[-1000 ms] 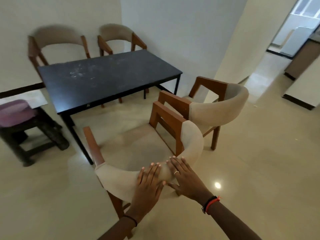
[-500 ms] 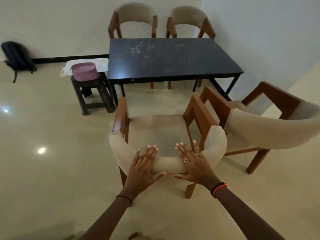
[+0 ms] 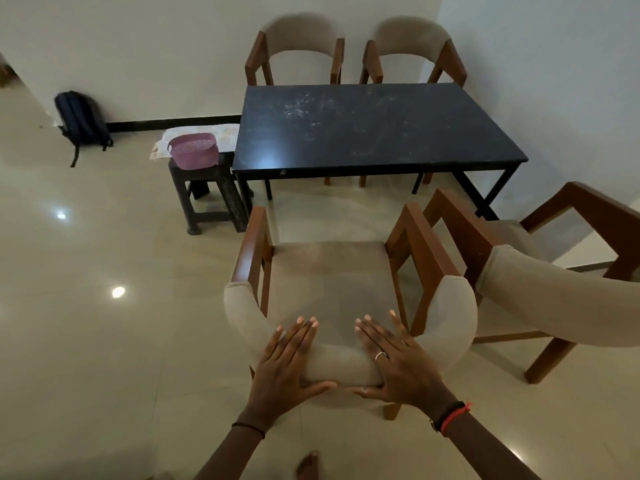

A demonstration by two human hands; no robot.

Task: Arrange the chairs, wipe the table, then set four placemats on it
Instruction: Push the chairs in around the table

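Observation:
A beige-cushioned wooden chair (image 3: pixel 329 278) stands in front of me, facing the black table (image 3: pixel 374 129). My left hand (image 3: pixel 287 368) and my right hand (image 3: pixel 398 362) lie flat on top of its curved backrest, fingers straight, thumbs under the rear edge. The table top shows pale smudges. A second chair (image 3: pixel 540 289) stands close on the right, angled. Two more chairs (image 3: pixel 298 46) (image 3: pixel 412 43) sit at the table's far side against the wall. Under a purple basket (image 3: pixel 194 150) on the stool lies a pale mat (image 3: pixel 228 131).
A dark stool (image 3: pixel 207 195) stands at the table's left end. A dark backpack (image 3: pixel 81 121) leans on the wall at far left. Glossy tiled floor (image 3: pixel 104 341) stretches left of the chair. A white wall runs close along the table's right end.
The chair has swung round to face the table squarely and sits nearer to it. My hands stayed on its backrest and spread slightly apart.

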